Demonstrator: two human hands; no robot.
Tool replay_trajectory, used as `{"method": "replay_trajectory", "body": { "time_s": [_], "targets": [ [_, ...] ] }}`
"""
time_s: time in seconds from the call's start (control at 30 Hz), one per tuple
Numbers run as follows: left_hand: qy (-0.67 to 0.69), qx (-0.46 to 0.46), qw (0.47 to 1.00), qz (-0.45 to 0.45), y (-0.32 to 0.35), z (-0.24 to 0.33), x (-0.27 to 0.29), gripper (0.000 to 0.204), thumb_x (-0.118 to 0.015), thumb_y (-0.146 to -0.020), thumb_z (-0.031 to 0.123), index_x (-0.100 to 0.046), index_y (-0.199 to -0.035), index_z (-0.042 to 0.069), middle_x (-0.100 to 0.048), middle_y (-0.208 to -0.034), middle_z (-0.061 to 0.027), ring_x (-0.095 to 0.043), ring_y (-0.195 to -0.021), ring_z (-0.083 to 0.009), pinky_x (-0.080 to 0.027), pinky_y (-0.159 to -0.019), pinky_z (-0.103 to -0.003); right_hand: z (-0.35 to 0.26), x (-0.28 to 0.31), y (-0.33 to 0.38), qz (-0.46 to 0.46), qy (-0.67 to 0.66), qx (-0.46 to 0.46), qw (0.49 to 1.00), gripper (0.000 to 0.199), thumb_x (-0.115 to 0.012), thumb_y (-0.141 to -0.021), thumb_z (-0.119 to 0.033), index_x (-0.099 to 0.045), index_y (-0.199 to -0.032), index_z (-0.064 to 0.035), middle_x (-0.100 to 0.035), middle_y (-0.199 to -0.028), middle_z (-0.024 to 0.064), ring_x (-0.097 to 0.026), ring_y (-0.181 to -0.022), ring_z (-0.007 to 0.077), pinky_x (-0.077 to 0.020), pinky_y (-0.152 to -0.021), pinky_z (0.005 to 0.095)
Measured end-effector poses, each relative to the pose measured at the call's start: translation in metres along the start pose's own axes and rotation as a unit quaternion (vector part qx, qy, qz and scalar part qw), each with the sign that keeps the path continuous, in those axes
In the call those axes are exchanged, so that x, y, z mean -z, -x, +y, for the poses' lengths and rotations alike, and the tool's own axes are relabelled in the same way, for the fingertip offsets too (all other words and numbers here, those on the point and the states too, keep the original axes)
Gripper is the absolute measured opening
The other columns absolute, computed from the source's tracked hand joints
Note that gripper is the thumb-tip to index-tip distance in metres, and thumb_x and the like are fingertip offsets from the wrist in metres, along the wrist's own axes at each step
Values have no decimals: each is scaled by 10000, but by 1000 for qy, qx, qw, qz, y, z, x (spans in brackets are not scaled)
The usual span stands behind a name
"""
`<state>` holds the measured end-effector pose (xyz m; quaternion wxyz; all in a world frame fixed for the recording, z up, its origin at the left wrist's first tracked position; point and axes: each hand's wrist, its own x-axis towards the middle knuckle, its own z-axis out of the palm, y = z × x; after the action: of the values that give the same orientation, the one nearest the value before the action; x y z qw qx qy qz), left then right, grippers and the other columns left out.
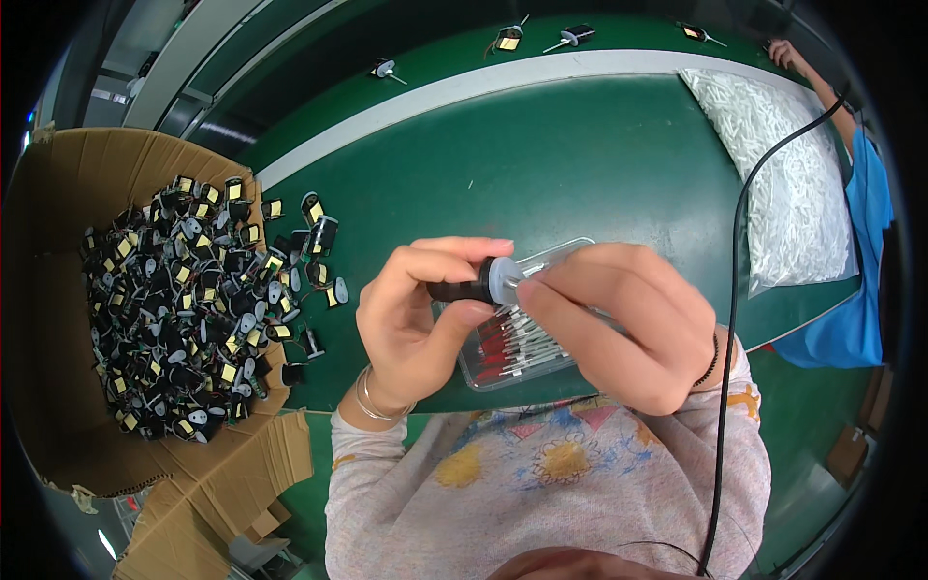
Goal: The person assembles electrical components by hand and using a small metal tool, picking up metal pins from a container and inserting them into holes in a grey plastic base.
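Holding a small black part (462, 288) with a pale round cap, the left hand (416, 324) clamps it between thumb and curled fingers, directly above the clear plastic tray (483, 372) of red-tipped pins (512, 343). The right hand (619, 324) meets it from the other side, fingertips pinched at the pale cap; what it pinches is too small to make out, though it looks like one of the thin pins. My judgement is that this is the fitting step, a pin being set into the cap end of the part. The next move seems to call for a steady left grip and a fine, straight push from the right fingertips, kept in line with the cap.

Both wrists are bent inward, palms partly facing each other, knuckles up, with the forearms in pale patterned sleeves coming from below the tray. A thin bangle sits on the left wrist, a dark band on the right.

Left of the tray, a cardboard box (58, 406) holds a heap of similar black parts (184, 309) with yellow faces, a few spilling onto the green table (580, 155). Right of the tray, a black cable (732, 319) runs up the table, and beyond it lies a clear bag of white pieces (788, 174). Further right, another person's blue sleeve (860, 280) shows.
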<state>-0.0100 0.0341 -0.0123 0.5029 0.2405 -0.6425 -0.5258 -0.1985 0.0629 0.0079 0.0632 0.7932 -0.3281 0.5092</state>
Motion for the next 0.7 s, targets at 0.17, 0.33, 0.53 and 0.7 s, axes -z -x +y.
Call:
{"method": "replay_trajectory", "body": {
  "time_s": [0.17, 0.33, 0.53, 0.7],
  "targets": [
    [-173, -91, 981, -17, 0, 5, -1, 211, -679, -714, -72, -542, -871, -34, -646, -998, -217, -645, -837, -206, -511, -724, -267, 9, -3, 2, -3, -92, -59, 994, 313, -598, -491, -19, -662, -795, 21, -595, -739, 86, -581, -619, 205, -471, -514, 277],
    [-139, -100, 985, 25, 4, 3, -7, 216, -674, -705, -84, -540, -869, -42, -645, -999, -226, -642, -830, -203, -507, -732, -266, 6, -12, 5, 32, -129, -64, 989, 261, -610, -518, 16, -658, -774, 12, -592, -714, 69, -578, -603, 199, -461, -494, 278],
    [-148, -55, 987, -20, 4, 9, -1, 190, -687, -717, -51, -554, -850, -33, -656, -977, -210, -646, -838, -196, -501, -724, -259, 5, -13, 4, 13, -132, -72, 988, 219, -635, -550, 11, -649, -768, -8, -595, -716, 54, -577, -601, 193, -466, -500, 278],
    [-192, -60, 980, 5, -5, 6, 4, 189, -707, -726, -10, -565, -851, -24, -663, -973, -193, -648, -830, -190, -501, -722, -258, 8, -14, -1, -22, -125, -106, 986, 210, -688, -606, 35, -644, -810, 7, -620, -774, 99, -602, -675, 236, -482, -590, 309]
  ]
}}
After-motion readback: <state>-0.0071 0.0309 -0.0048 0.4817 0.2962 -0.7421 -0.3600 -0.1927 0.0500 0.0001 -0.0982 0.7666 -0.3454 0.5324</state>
